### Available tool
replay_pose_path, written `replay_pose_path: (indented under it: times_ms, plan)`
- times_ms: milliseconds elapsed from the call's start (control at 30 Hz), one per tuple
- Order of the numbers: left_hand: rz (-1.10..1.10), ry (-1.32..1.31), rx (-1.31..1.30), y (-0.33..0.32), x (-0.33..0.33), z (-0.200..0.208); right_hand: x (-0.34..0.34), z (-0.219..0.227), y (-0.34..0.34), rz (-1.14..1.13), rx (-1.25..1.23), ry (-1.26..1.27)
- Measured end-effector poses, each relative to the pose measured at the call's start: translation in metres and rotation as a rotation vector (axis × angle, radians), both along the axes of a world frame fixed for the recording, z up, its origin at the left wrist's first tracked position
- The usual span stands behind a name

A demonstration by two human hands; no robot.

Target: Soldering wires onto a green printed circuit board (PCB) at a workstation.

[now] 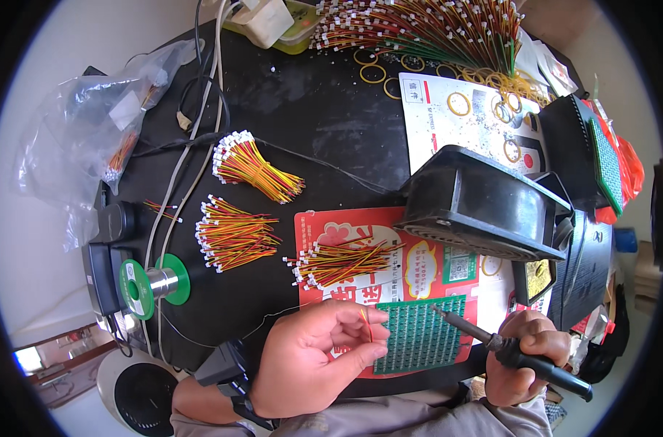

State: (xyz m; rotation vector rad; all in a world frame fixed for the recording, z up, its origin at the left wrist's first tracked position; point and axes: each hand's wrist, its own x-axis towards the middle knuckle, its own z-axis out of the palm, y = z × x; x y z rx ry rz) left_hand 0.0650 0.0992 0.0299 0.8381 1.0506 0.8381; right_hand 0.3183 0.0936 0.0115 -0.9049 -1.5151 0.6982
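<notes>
The green circuit-board panel (419,335) is taken as the landmark; it is laid flat on a red printed sheet (313,227) on the black counter (324,109), with the left hand (310,360) placed at its left edge and the right hand (528,357) to its right. A soldering iron (499,344) is gripped by the right hand, its fingers wrapped around the handle; the tip is pointed at the panel's upper right part, though whether it is touching cannot be told. A short red and yellow lead (369,326) is held in the curled fingers of the left hand, just beside the panel's left edge; the thumb and index tips are set apart, and exactly where the lead is pinched cannot be told. More leads (342,264) are piled beyond the panel; a solder spool (162,284) is stood well to its left, its thin strand (193,341) run toward the left hand and lost behind it. By judgement, the positioning of one lead for soldering is in hand; next, the lead's ends would need to be brought over the panel and held steady on the pads; the iron's tip would then need to be pressed there briefly, neighbouring joints being avoided.
</notes>
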Motion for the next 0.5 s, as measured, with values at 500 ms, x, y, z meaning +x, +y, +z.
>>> replay_pose_path:
  times_ms: [500]
  plan:
    - [0.029, 0.018, 0.069, -0.003, 0.000, 0.001, -0.002, 0.002, 0.000, 0.004, -0.030, -0.022]
